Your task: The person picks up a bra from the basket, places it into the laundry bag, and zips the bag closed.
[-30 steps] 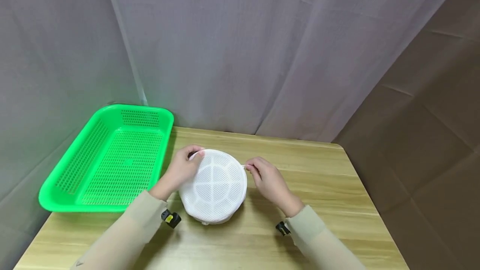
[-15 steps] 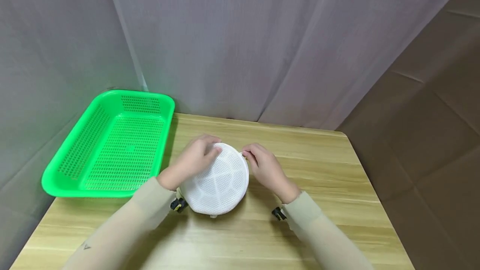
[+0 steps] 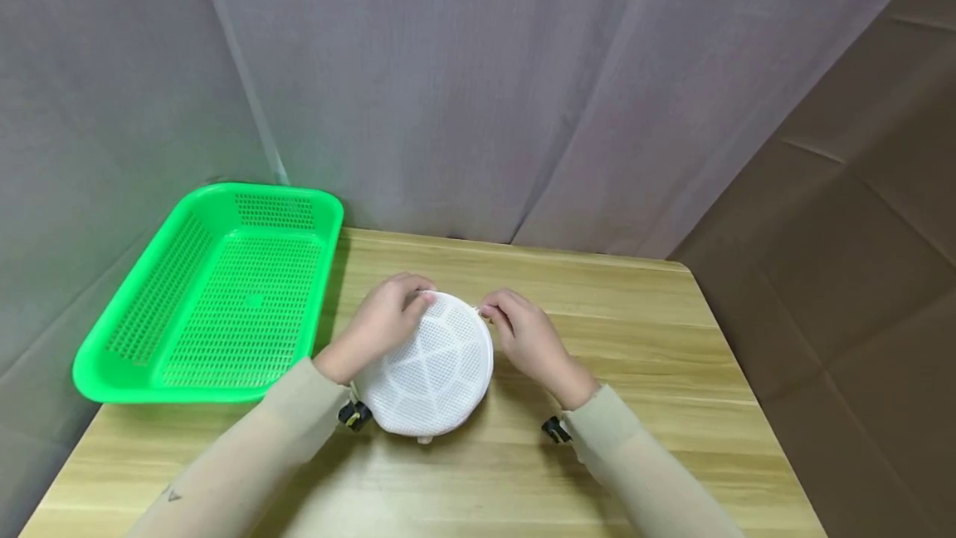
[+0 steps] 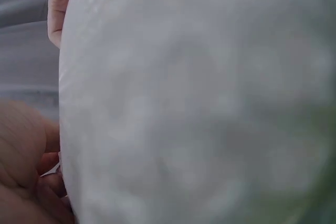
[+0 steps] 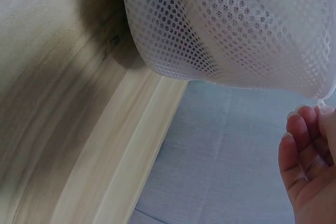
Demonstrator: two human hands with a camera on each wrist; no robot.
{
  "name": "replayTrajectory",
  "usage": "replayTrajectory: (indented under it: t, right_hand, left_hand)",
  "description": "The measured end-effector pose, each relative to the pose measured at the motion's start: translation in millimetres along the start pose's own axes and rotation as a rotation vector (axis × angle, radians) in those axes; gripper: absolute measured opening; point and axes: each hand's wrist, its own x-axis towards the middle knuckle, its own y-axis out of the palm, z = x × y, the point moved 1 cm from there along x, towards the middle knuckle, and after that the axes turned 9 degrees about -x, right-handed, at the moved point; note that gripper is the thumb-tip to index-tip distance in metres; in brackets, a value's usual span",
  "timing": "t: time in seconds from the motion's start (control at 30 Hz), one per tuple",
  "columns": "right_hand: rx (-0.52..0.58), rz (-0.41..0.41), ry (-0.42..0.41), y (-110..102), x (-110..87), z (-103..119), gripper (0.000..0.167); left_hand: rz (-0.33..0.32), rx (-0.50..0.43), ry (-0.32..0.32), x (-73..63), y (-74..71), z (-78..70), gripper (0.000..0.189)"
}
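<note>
A round white mesh laundry bag point(image 3: 436, 376) is held just over the table in the head view. My left hand point(image 3: 384, 318) grips its upper left edge, thumb on top of the mesh and fingers behind it. At the upper right rim, my right hand point(image 3: 526, 335) pinches the small white zipper pull point(image 5: 321, 104). The mesh side of the bag point(image 5: 210, 30) bulges above the right hand point(image 5: 312, 177) in the right wrist view. Blurred white mesh fills most of the left wrist view, with the left hand point(image 4: 23, 161) at its lower left.
A green plastic basket point(image 3: 93, 380) with slotted walls stands to the left on the wooden table point(image 3: 635, 339). Grey curtain point(image 3: 448, 90) hangs behind the table's back edge, and a brown panel point(image 3: 844, 272) borders the right side.
My left hand has slid right along the bag's upper edge, and the bag has turned slightly. The right hand keeps its pinch at the rim. The head view has shifted a little.
</note>
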Motion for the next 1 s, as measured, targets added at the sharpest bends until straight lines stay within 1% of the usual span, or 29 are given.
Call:
replayTrajectory:
  t: [0.23,0.4,0.5,0.57,0.63,0.77,0.9,1.0]
  right_hand:
    - [0.0,0.006,0.009,1,-2.4,-1,0.005]
    - [-0.011,0.009,0.017,1,-4.0,-4,0.005]
    - [-0.018,0.01,0.018,1,-4.7,-5,0.005]
    - [-0.021,0.011,0.016,1,-4.4,-5,0.005]
    - [-0.022,0.012,0.016,1,-4.1,-4,0.005]
    - [-0.019,0.001,0.009,0,-3.8,-4,0.006]
    - [-0.021,-0.01,0.005,-2,-3.5,-3,0.009]
    - [-0.022,-0.015,0.0,-2,-3.4,-3,0.008]
  left_hand:
    - [-0.057,-0.048,-0.056,-0.6,-2.5,6.0,0.023]
    - [-0.081,-0.086,-0.099,1.1,-6.4,12.7,0.023]
    - [-0.085,-0.083,-0.121,2.0,-8.1,17.3,0.022]
    - [-0.083,-0.073,-0.121,2.2,-9.2,18.8,0.021]
    - [-0.074,-0.066,-0.119,2.2,-10.0,18.8,0.021]
    - [-0.039,-0.061,-0.091,1.7,-10.8,14.6,0.022]
    - [0.036,-0.059,-0.051,1.6,-7.8,6.1,0.03]
    - [0.104,-0.027,-0.022,1.3,-2.4,-1.3,0.037]
